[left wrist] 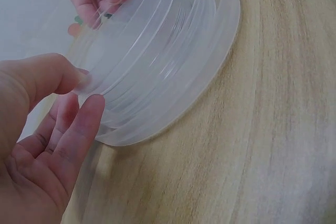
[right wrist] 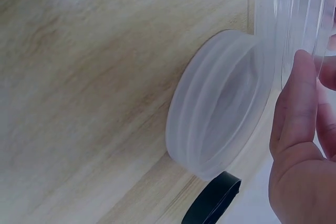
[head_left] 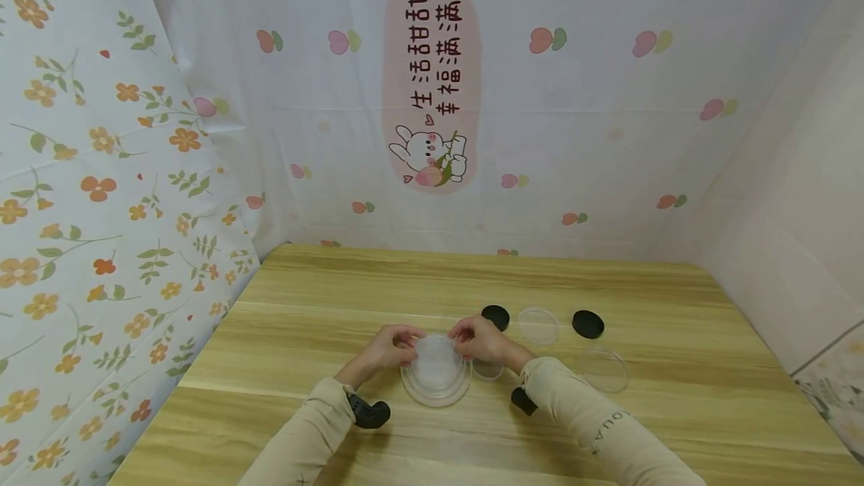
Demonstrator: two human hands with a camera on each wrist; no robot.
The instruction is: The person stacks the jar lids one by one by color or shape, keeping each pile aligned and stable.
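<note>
My left hand (head_left: 390,347) and right hand (head_left: 483,340) hold a clear round plastic lid (head_left: 436,361) from opposite sides. Below it, larger translucent lids (head_left: 432,398) lie stacked on the table. In the left wrist view, the left thumb presses on the face of the lid (left wrist: 131,40) at its edge, with fingers beneath. The right wrist view has the right fingertips against the lid's rim. Close below the right hand sits a smaller frosted lid (right wrist: 181,129), partly hidden by that hand in the head view.
Behind the right hand lies a black lid (head_left: 496,317), with a clear lid (head_left: 538,326) and another black lid (head_left: 588,325) to its right. A larger clear lid (head_left: 604,373) rests beside the right forearm. Patterned cloth hangs behind the wooden table (head_left: 270,366).
</note>
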